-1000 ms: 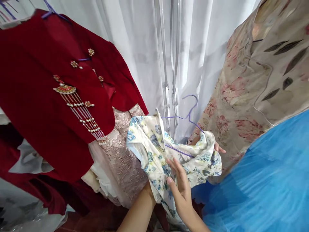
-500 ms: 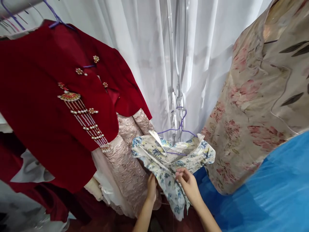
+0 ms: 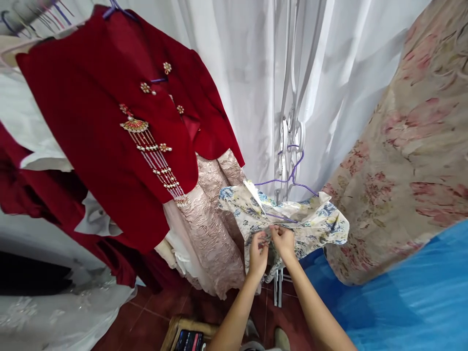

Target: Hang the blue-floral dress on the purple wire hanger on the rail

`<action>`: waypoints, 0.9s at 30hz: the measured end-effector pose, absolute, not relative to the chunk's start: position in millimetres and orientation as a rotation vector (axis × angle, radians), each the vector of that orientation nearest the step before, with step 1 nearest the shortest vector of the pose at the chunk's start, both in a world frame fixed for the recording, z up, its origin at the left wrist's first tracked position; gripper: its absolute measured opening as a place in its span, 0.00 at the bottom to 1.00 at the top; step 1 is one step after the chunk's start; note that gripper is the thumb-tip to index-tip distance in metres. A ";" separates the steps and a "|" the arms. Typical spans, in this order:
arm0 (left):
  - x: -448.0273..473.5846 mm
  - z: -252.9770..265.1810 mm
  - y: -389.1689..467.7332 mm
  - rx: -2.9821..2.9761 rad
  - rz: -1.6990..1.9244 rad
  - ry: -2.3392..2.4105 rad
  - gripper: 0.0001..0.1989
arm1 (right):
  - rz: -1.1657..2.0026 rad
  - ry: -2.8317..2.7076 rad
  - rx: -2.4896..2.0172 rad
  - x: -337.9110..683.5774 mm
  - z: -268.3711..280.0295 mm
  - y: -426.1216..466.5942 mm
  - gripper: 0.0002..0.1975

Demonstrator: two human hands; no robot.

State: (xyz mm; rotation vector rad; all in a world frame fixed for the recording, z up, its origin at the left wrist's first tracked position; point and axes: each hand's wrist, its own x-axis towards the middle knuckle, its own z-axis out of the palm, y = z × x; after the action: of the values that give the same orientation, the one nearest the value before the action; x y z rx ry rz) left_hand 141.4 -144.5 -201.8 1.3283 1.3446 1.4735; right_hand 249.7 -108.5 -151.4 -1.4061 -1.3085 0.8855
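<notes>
A short-sleeved blouse (image 3: 325, 222) with blue and yellow flowers on white hangs by a purple wire hanger (image 3: 292, 178) from a white metal stand (image 3: 291, 131). Its collar is spread and the front edges meet between my hands. My right hand (image 3: 284, 242) pinches the front edge just below the neckline. Close beside it, my left hand (image 3: 258, 253) has its fingers bent around the other front edge of the cloth. Whatever small fastening may lie between the fingertips is hidden.
On the left hang a dark red jacket (image 3: 109, 131) with beaded brooches and a pink textured skirt (image 3: 215, 234). A beige floral dress (image 3: 395, 185) and blue fabric (image 3: 413, 292) fill the right. White curtains (image 3: 241, 87) hang behind. A wooden box (image 3: 171, 334) sits on the red tiled floor (image 3: 124, 324).
My left hand has risen from below the blouse's edge to its front, next to my right hand. The blouse's lower part is gathered up more. The view has tilted down and shifted left.
</notes>
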 end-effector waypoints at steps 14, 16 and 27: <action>187.0 -179.4 -202.5 1.683 1.321 1.399 0.06 | 1.068 -1.011 -1.139 276.7 -84.2 -178.7 0.20; 195.9 -178.3 -213.3 1.728 1.272 1.398 0.06 | 1.010 -1.041 -1.096 281.3 -54.7 -165.6 0.18; 206.0 -189.4 -212.1 1.870 1.048 1.429 0.08 | 0.971 -1.149 -0.918 292.2 19.8 -123.3 0.17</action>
State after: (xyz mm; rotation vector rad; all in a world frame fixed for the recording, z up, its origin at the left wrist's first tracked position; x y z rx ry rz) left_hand 206.0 -212.1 -189.4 1.8698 1.4292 1.0477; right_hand 292.2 -123.3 19.8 -0.9177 -1.1491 0.9706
